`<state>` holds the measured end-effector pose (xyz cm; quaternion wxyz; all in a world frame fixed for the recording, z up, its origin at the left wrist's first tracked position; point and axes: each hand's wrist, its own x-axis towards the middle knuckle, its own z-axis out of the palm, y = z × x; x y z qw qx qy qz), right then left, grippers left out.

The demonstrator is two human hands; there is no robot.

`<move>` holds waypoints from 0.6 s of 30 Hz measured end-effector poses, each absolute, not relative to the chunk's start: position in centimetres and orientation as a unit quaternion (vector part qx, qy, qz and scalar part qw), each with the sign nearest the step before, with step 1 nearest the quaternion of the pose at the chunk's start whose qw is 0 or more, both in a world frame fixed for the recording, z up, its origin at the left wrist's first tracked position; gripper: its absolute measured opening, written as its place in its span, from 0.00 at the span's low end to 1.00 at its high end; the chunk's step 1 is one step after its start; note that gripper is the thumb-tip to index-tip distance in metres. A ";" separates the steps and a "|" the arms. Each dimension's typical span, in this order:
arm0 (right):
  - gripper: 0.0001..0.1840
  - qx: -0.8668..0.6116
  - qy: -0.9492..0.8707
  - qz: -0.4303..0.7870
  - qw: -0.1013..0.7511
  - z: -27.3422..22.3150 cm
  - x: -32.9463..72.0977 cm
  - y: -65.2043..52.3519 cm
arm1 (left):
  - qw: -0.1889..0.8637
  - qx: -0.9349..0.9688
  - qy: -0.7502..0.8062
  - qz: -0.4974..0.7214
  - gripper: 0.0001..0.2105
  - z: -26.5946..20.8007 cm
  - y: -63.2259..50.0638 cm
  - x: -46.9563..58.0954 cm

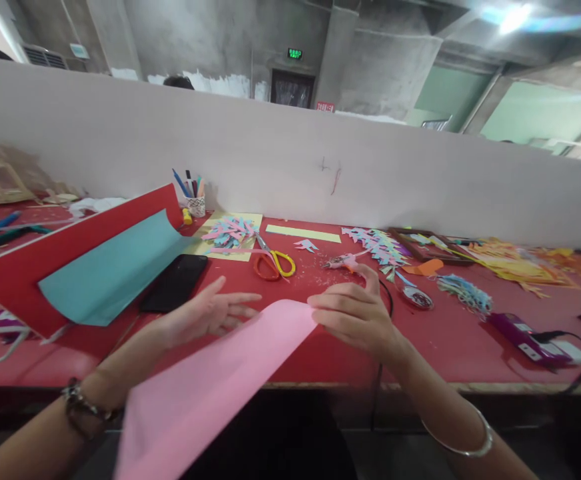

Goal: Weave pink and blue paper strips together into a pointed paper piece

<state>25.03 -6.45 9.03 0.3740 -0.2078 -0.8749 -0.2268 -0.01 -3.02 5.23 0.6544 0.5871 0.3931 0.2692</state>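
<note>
A large pink sheet of paper (210, 373) hangs slanting over the table's front edge, curving at its upper corner. My right hand (355, 313) pinches that corner between thumb and fingers. Behind the sheet is my left hand (215, 310), its fingers stretched out and apart; whether they touch the paper I cannot tell. Beyond the hands lie scissors (274, 264) with red and yellow handles. A glue gun (343, 261) with a pinkish body rests just past my right hand, partly hidden by it. To the left a blue sheet (115, 273) leans against a red board (163, 200).
A black phone (175, 283) lies left of the scissors. Cut pink and blue paper pieces (230, 232) sit on a yellow sheet. A pen cup (197, 203) stands near the white partition (270, 153). At right are a purple power strip (528, 340), yellow paper (510, 263) and a cable.
</note>
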 end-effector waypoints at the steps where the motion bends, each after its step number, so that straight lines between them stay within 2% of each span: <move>1: 0.10 -0.206 -0.870 -0.241 0.377 8.7 24.9 -6.4 | 0.700 0.562 0.360 0.252 0.32 5.2 -3.5 0.8; 3: 0.10 -0.222 -0.856 -0.270 0.382 7.9 24.8 -5.9 | 0.723 0.535 0.351 0.261 0.27 5.1 -4.3 2.1; 6: 0.09 -0.315 -0.825 -0.259 0.391 6.9 24.7 -4.8 | 0.669 0.510 0.421 0.338 0.22 5.2 -5.1 3.2; 8: 0.08 -0.388 -0.804 -0.174 0.416 6.3 24.4 -4.3 | 0.611 0.490 0.460 0.418 0.21 5.5 -5.4 3.6; 11: 0.08 -0.425 -0.767 0.061 0.476 5.4 23.1 -4.5 | 0.507 0.456 0.499 0.534 0.18 5.7 -5.8 3.9; 13: 0.13 -0.418 -0.759 0.202 0.457 5.0 22.0 -5.3 | 0.486 0.431 0.503 0.570 0.17 5.5 -6.2 4.3; 16: 0.26 -0.462 -0.749 0.253 0.403 5.1 20.4 -6.4 | 0.539 0.389 0.473 0.577 0.18 4.9 -6.9 5.2; 18: 0.27 -0.483 -0.746 0.233 0.396 5.4 19.9 -6.5 | 0.559 0.364 0.456 0.589 0.18 4.8 -7.3 5.9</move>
